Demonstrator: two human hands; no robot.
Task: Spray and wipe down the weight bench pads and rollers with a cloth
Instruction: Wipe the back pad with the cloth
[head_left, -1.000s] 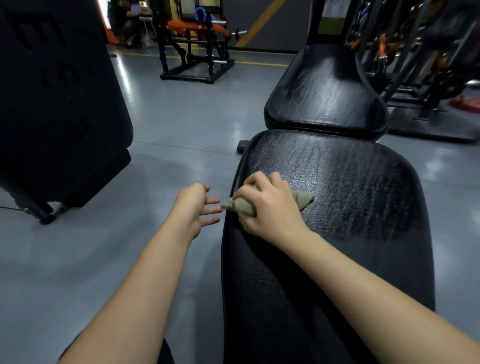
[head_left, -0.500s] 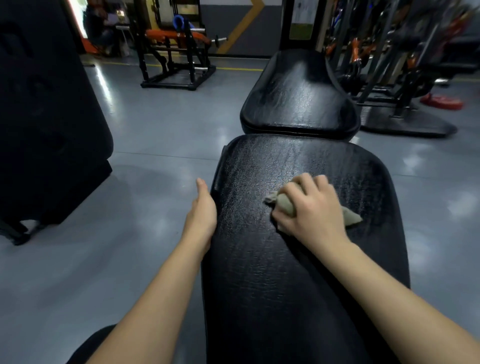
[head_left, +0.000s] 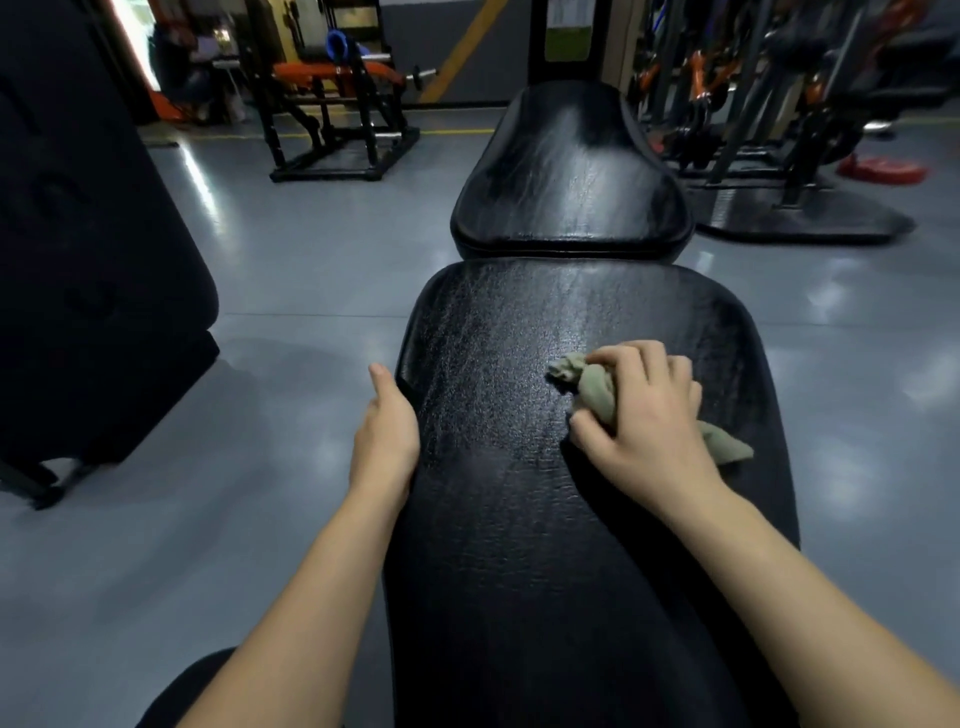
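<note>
We look down a black weight bench, where our right hand (head_left: 644, 415) sits at 3 o'clock on the near pad (head_left: 519, 545), its grip closed around a bunched olive-green cloth (head_left: 592, 387) pressed to the textured surface. One tail of the cloth pokes out toward 10 o'clock past the fingers; another trails from under the palm toward 4 o'clock. Our left hand (head_left: 387, 436) lies flat against the pad's 9 o'clock edge, its grip open and holding nothing. At 12 o'clock the far pad (head_left: 566, 171) stands just beyond the near one, a narrow gap between them, its vinyl streaked with sheen. Around the bench spreads a glossy grey floor (head_left: 311, 291). A large black machine (head_left: 88, 260) stands at 9 o'clock, an orange-padded rack (head_left: 332, 104) at 11 o'clock, and a red weight plate (head_left: 883, 169) lies on the floor at 2 o'clock.
</note>
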